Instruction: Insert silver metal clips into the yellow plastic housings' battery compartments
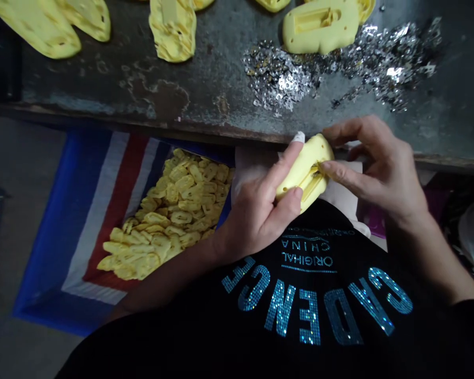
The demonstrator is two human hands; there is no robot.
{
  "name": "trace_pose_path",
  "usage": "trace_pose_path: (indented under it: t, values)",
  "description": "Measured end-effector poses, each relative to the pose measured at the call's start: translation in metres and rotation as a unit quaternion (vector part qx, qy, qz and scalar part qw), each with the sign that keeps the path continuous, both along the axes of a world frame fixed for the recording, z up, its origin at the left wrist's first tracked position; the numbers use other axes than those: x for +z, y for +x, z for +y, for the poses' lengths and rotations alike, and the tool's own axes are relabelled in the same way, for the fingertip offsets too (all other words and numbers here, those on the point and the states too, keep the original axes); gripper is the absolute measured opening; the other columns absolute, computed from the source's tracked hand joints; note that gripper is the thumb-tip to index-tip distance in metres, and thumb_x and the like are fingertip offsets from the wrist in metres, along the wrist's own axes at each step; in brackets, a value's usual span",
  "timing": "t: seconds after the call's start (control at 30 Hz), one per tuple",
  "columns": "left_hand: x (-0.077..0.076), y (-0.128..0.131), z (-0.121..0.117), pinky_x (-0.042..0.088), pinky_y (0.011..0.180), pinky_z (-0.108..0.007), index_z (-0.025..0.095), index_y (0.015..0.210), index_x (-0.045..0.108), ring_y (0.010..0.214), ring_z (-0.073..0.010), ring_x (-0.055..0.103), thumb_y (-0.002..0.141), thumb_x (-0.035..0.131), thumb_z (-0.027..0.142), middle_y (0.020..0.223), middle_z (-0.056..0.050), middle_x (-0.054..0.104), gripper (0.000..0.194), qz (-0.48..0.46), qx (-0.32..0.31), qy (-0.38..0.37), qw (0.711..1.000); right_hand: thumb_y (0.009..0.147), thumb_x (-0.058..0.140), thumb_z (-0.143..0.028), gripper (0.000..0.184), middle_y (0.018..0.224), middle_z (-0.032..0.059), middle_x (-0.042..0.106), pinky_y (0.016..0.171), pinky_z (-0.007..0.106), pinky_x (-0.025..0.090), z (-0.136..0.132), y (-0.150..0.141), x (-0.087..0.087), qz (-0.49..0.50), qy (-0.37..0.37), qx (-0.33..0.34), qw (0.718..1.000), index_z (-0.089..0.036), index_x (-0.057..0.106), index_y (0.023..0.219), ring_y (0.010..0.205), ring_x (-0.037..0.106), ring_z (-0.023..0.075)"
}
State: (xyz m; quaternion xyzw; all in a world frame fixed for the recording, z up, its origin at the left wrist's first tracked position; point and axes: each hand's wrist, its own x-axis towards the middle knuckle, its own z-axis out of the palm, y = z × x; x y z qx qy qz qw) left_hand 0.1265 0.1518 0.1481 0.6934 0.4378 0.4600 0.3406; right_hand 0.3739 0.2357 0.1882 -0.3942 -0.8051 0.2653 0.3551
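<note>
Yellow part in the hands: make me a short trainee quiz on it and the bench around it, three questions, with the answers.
1. True or false: the blue crate below the bench holds many yellow pieces.
2. Where do the small metal pieces lie? a) in the crate b) on the floor c) heaped on the bench
3. Which hand has its thumb at the long recess in the held yellow part?

Key: 1 true; 2 c; 3 right hand
</note>
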Motion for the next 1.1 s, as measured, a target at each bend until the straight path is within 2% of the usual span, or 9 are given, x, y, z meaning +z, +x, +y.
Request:
trace_pose_path:
  t: [0.13,0.33,0.47,0.57,0.63,0.73,0.83,0.97,1.1]
  values:
    - [0.007,0.005,0.002,0.064,0.129,-0.045,0.024,0.188,0.037,0.146,-0.0327,0.078,0.118,0.052,0.024,0.179,-0.013,0.064,0.072,0.088,-0.031,0.104,0.99,0.098,0.089,-0.066,0.053,0.134,0.0087,0.083,0.099,0.052,0.072,0.009,0.0,-0.003,0.002,-0.051,0.035,0.998,-0.031,0.077,0.137,0.114,0.08,0.0315]
    - [0.016,0.019,0.006,0.071,0.113,-0.036,0.028,0.191,0.025,0.13,-0.0277,0.085,0.114,0.056,0.022,0.152,-0.011,0.081,0.083,0.167,-0.049,0.161,0.972,0.095,0.091,-0.05,0.045,0.125,0.0063,0.081,0.098,0.052,0.072,0.002,0.005,-0.018,0.031,0.011,0.012,0.999,-0.032,0.076,0.133,0.109,0.078,0.0309]
    - [0.019,0.023,0.008,0.074,0.099,-0.036,0.031,0.191,0.029,0.106,-0.0254,0.086,0.1,0.091,0.038,0.132,-0.007,0.085,0.11,0.046,-0.13,0.04,0.99,0.097,0.087,-0.042,0.048,0.134,0.0079,0.077,0.096,0.056,0.072,-0.011,0.016,-0.038,0.124,0.039,-0.001,0.992,-0.039,0.072,0.142,0.117,0.076,0.0348]
    - [0.022,0.026,0.01,0.075,0.093,-0.039,0.025,0.182,0.048,0.107,-0.0271,0.083,0.081,0.109,0.046,0.134,-0.011,0.082,0.12,-0.016,-0.142,-0.064,0.988,0.098,0.084,-0.048,0.049,0.139,0.0119,0.073,0.099,0.063,0.07,-0.014,0.022,-0.052,0.176,0.087,-0.017,0.98,-0.044,0.071,0.145,0.126,0.072,0.0401]
    - [0.024,0.028,0.011,0.075,0.092,-0.041,0.023,0.173,0.061,0.115,-0.0298,0.08,0.075,0.112,0.048,0.143,-0.014,0.078,0.114,-0.015,-0.136,-0.085,0.987,0.097,0.084,-0.051,0.05,0.136,0.0126,0.072,0.1,0.065,0.069,-0.011,0.024,-0.059,0.207,0.124,-0.023,0.97,-0.044,0.071,0.145,0.126,0.071,0.0406]
    - [0.025,0.032,0.014,0.075,0.09,-0.04,0.019,0.166,0.069,0.107,-0.0254,0.078,0.079,0.11,0.048,0.131,-0.011,0.078,0.1,0.0,-0.145,-0.067,0.987,0.093,0.088,-0.056,0.058,0.133,0.0107,0.068,0.1,0.062,0.069,-0.005,0.024,-0.062,0.235,0.162,-0.016,0.958,-0.044,0.071,0.147,0.122,0.07,0.0382]
    - [0.022,0.032,0.016,0.073,0.094,-0.037,0.016,0.158,0.075,0.102,-0.0225,0.077,0.085,0.105,0.051,0.124,-0.01,0.078,0.087,-0.001,-0.142,0.001,0.99,0.096,0.083,-0.057,0.056,0.134,0.0112,0.068,0.099,0.064,0.07,-0.005,0.027,-0.055,0.2,0.178,-0.02,0.963,-0.046,0.068,0.149,0.122,0.069,0.0392]
    - [0.016,0.027,0.019,0.071,0.086,-0.03,0.014,0.148,0.081,0.092,-0.0196,0.077,0.094,0.098,0.053,0.109,-0.007,0.079,0.068,0.01,-0.128,0.1,0.987,0.102,0.072,-0.042,0.055,0.14,0.0132,0.069,0.101,0.073,0.07,-0.013,0.027,-0.041,0.081,0.15,-0.059,0.984,-0.054,0.059,0.154,0.133,0.068,0.0462]
    - [0.009,0.016,0.019,0.068,0.079,-0.027,0.01,0.146,0.082,0.085,-0.0172,0.076,0.102,0.091,0.049,0.1,-0.007,0.079,0.059,0.015,-0.096,0.158,0.983,0.101,0.077,-0.039,0.056,0.14,0.0119,0.071,0.098,0.069,0.071,-0.006,0.015,-0.043,0.11,0.168,-0.05,0.978,-0.052,0.064,0.154,0.133,0.069,0.0461]
